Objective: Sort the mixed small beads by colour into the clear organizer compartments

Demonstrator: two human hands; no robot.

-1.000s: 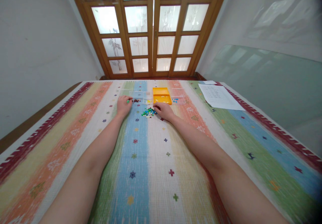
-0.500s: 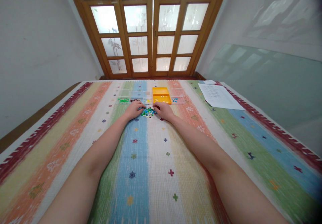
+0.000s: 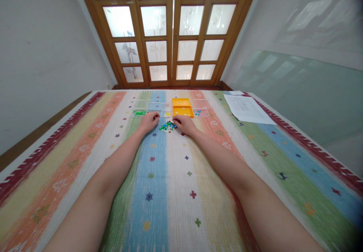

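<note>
A small heap of mixed coloured beads [image 3: 168, 126] lies on the striped cloth [image 3: 170, 176] far ahead of me. My left hand [image 3: 148, 121] rests just left of the heap, fingers curled and pinched over the clear tray with dark beads; what it pinches is too small to make out. My right hand [image 3: 184, 124] sits at the heap's right edge, fingers curled down onto the beads. Behind the hands stands a row of clear trays: green beads [image 3: 139, 112] at the left, an orange box [image 3: 182, 107] in the middle, blue beads [image 3: 197, 112] at the right.
A printed sheet of paper [image 3: 247, 108] lies at the right rear of the cloth. Wooden glazed doors [image 3: 172, 33] close the far end. White walls run along both sides, with a glass panel [image 3: 297, 89] on the right.
My left hand went from the green-bead tray at the left to the heap, then drew back a little toward the dark-bead tray. The right hand stayed at the heap.
</note>
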